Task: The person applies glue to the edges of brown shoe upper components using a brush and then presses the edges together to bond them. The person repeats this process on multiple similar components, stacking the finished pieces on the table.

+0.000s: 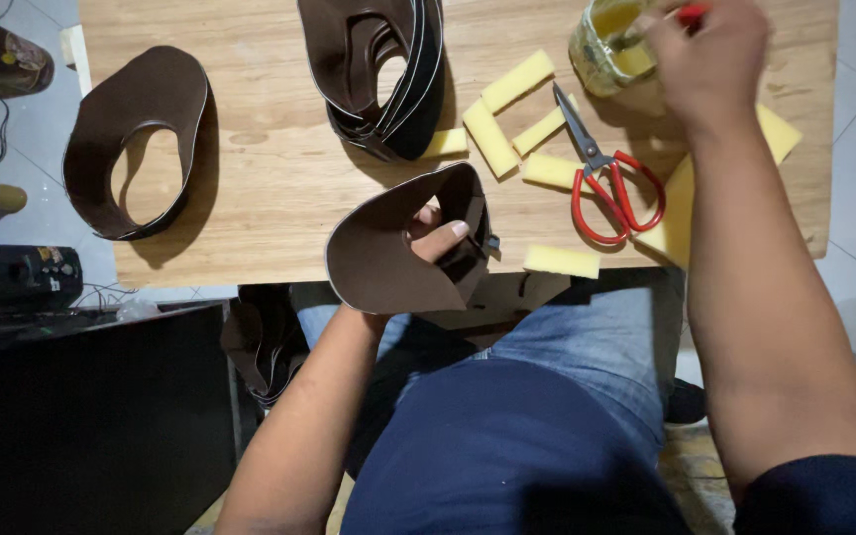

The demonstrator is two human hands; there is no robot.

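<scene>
Curled brown leather piece (388, 260), upright at table edge (250, 272)

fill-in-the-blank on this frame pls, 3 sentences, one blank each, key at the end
1. The left hand holds a folded ____ leather piece.
2. The scissors on the wooden board have ____ handles.
3. The right hand holds a red-handled tool over the ____.

Missing words: brown; red; jar

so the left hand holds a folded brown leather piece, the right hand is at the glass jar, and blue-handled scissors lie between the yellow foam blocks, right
Not quite: the scissors have red handles, not blue, as the head view shows. The rest holds: the left hand holds the folded brown leather piece, the right hand is at the glass jar, and yellow foam blocks lie around the scissors.
</scene>
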